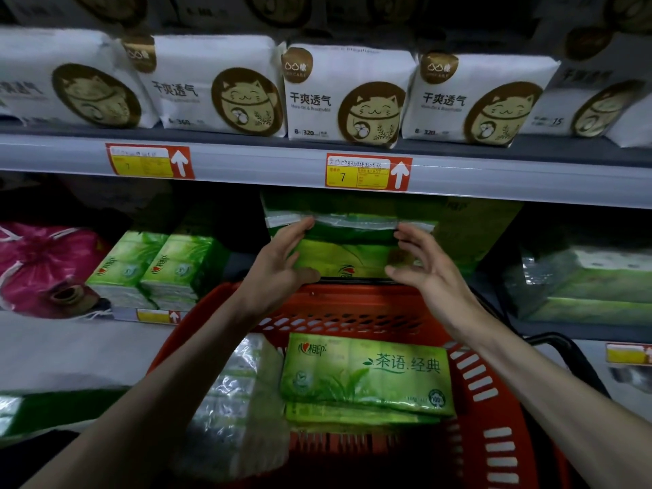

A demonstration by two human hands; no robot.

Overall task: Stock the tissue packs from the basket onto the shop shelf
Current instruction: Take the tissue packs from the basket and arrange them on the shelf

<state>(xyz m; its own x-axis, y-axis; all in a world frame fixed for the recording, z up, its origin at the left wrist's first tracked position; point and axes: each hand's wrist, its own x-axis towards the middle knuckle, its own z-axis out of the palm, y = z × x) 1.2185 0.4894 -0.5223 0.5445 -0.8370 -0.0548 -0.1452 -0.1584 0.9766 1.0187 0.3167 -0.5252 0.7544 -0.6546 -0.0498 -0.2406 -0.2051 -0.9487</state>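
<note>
A green tissue pack (349, 248) is at the opening of the middle shelf, just above the far rim of the red basket (352, 305). My left hand (282, 262) grips its left end and my right hand (427, 266) its right end, each with the thumb underneath and fingers over the top. Inside the basket lies another green tissue pack (367, 375) on top of a second one, with a clear-wrapped pack (240, 393) standing at its left. Two upright green packs (155, 270) stand on the same shelf to the left.
White cat-print packs (345, 97) fill the upper shelf, whose edge (247, 164) carries red and yellow price tags. A pink bag (42, 266) lies at the far left. Wrapped green packs (582, 287) lie at the right, near a black basket handle (557, 344).
</note>
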